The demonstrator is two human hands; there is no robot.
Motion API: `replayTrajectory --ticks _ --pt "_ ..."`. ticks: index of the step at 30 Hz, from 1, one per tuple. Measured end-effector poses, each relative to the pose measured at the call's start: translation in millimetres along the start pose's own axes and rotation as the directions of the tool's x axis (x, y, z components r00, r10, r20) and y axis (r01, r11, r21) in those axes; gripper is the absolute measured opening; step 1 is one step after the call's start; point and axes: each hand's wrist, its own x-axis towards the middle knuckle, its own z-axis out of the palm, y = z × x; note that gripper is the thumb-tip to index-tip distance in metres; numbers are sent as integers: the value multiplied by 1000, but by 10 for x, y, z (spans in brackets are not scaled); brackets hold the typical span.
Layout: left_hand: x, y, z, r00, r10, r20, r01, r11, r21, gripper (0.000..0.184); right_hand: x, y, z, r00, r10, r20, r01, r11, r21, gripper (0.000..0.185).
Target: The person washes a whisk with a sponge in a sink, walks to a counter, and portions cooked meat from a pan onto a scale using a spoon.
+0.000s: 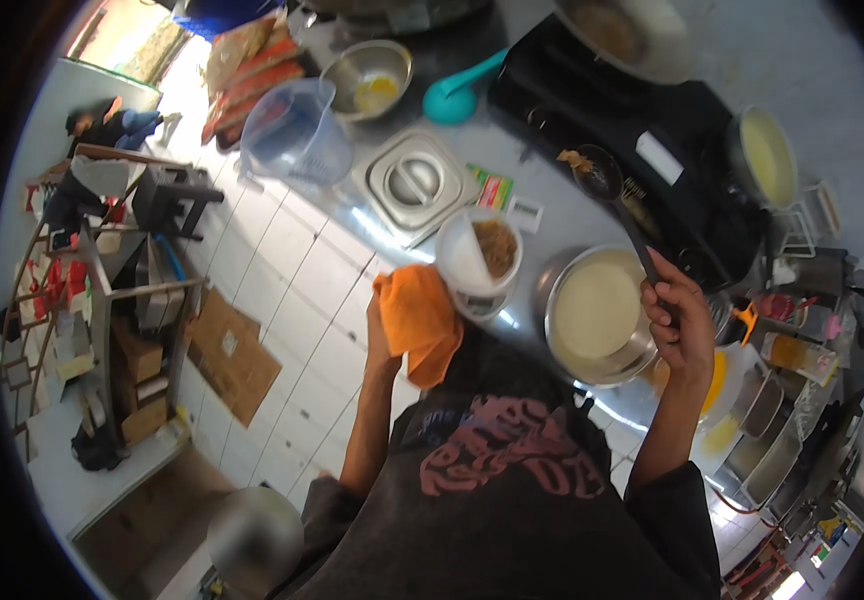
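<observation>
My left hand (380, 335) is closed around a bunched orange cloth (418, 318), held off the counter's edge. In my right hand (682, 320) is the handle of a black ladle (598, 176), its bowl raised over the front of the stove. Some brown, shredded-looking food (574, 160) clings to the ladle's rim. Below and beside my right hand stands a metal bowl (636, 362) of cream-coloured liquid (595, 303). Nearer the cloth, a white bowl (455, 252) with brown food (496, 248) on one side sits on what looks like a small scale (480, 305).
A black stove (552, 75) lies ahead, with a pan (677, 50) on it and a pot of pale yellow liquid (770, 158) beyond. Leftward are a lidded steel container (414, 185), a clear jug (297, 140), a metal bowl (340, 72) and a teal ladle (450, 102). A person (117, 125) is in the background.
</observation>
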Motion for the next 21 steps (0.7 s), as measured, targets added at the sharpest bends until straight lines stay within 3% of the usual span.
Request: replayTrajectory --ticks 2,6,7,10,12,13,15,17,18,19,21 --pt "-26 35 13 1000 26 17 -27 999 36 30 17 -259 36 992 -108 -64 109 994 27 50" --pt "39 -25 -113 990 126 65 -136 975 174 35 219 -872 234 910 -401 -110 385 912 -140 50" --pt "51 -14 -136 987 146 70 -157 966 206 36 358 -982 243 880 -467 -82 438 867 -238 49" --pt "87 -16 -167 995 99 30 -101 992 70 35 920 -1252 243 804 -595 -8 495 676 -546 43" --pt "52 7 -132 990 129 51 -136 975 173 34 1433 -1271 219 649 -736 193 364 77 -928 38" --pt "28 26 -107 988 140 64 -151 963 225 34 1694 -1246 137 554 -780 292 336 -112 -935 38" --pt "16 90 -47 995 85 57 -93 985 148 31 2061 -1193 -62 366 -774 516 214 -469 -857 37" --pt "-23 68 -80 997 69 31 -71 994 88 27 1670 -1222 108 370 -783 501 289 -415 -863 37" --pt "17 68 -94 996 83 41 -86 993 85 26 1289 -1169 355 553 -774 309 318 -147 -937 37" --pt "61 20 -165 990 120 72 -130 978 166 25 1002 -1071 477 648 -726 232 312 -24 -950 36" --pt "55 33 -137 995 84 63 -93 981 172 26 526 -685 620 738 -609 292 399 44 -916 36"
